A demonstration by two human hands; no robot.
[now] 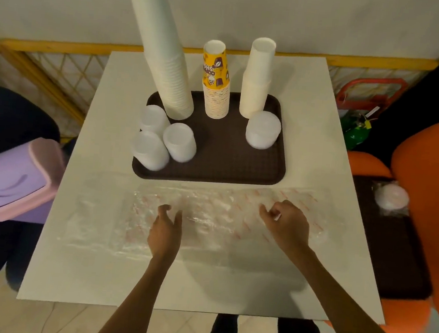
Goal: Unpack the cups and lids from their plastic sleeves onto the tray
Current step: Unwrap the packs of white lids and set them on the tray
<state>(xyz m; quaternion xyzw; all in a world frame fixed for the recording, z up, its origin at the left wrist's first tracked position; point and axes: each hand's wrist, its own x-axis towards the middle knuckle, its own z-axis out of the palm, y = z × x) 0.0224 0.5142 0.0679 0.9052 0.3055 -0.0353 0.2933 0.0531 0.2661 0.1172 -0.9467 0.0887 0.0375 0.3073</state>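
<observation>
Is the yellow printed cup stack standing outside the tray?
No, the yellow printed cup stack stands upright on the brown tray, near its back edge.

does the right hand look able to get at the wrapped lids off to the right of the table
Probably yes: the right hand is on that side, and only the flat plastic sleeve lies between it and the wrapped lids.

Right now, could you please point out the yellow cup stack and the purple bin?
yellow cup stack (216, 73): head view, printed side of top cup
purple bin (13, 175): head view, on its lid
</observation>
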